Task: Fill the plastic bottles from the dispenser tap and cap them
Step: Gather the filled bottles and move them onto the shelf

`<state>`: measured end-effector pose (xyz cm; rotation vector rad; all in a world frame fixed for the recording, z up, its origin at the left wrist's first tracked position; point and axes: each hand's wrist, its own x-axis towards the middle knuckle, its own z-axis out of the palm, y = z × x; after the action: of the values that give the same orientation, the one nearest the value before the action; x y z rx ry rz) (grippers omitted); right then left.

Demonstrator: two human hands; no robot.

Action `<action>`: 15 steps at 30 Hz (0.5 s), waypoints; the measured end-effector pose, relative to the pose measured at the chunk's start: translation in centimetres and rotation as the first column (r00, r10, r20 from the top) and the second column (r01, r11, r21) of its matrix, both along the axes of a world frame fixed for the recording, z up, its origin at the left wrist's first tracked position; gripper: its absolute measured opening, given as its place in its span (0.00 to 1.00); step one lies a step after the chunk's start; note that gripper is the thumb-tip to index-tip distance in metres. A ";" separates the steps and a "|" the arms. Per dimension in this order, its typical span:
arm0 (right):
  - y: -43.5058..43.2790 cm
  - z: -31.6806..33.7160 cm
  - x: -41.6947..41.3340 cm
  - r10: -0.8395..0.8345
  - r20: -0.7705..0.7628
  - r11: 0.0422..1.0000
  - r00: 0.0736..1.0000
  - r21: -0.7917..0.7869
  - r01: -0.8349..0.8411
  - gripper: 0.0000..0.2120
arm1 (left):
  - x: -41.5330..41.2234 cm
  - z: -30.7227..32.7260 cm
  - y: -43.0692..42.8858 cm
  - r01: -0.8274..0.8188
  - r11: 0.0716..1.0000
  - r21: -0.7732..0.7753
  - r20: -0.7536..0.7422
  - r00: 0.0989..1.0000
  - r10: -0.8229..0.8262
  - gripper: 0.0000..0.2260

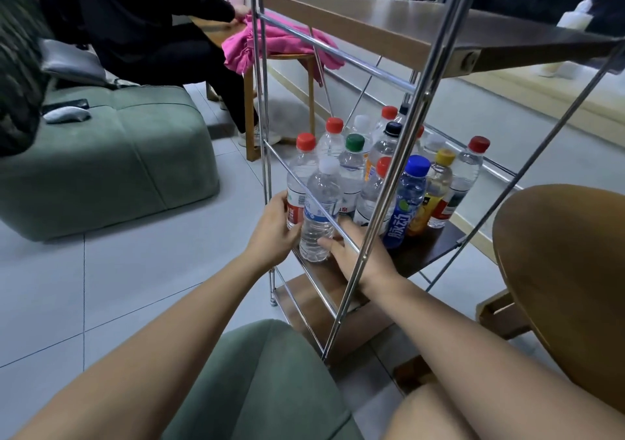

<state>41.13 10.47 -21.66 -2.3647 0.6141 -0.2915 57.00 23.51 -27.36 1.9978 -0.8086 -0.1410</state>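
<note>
Left hand [274,233] and right hand [358,257] curl round a clear ribbed plastic bottle [321,196] between them, white-capped, on a dark wooden shelf [422,253]; glossy capped bottles [411,199] stand just beyond the right hand.

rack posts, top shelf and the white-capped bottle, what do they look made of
The posts look like metal, probably chromed steel: a bright mirror shine with sharp highlights.
The top shelf is wood or wood-look laminate, hard to tell which: a dark brown satin face with a paler edge band.
The bottle is thin clear plastic: a see-through ribbed wall, a printed label and a whitish cap.
</note>
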 end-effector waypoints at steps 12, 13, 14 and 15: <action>-0.2 -1.1 1.5 -0.020 0.052 0.989 0.998 0.147 0.012 0.12 | 0.8 0.4 0.2 -0.080 0.996 0.033 0.022 0.997 0.079 0.27; -0.1 -1.0 1.6 -0.018 0.050 0.990 0.999 0.141 0.011 0.11 | 0.5 0.3 0.3 -0.110 0.993 0.034 0.021 0.994 0.109 0.25; -0.1 -1.1 1.6 -0.014 0.059 0.990 0.998 0.142 0.005 0.09 | 0.2 0.1 0.4 -0.153 0.988 0.024 0.011 0.988 0.153 0.24; -0.1 -1.1 1.7 -0.012 0.060 0.990 0.998 0.140 0.004 0.09 | -0.4 0.0 0.6 -0.198 0.980 0.004 -0.007 0.980 0.198 0.22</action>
<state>42.83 10.42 -22.76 -2.2118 0.5956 -0.3122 56.63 24.10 -27.31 2.0665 -0.6007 -0.0334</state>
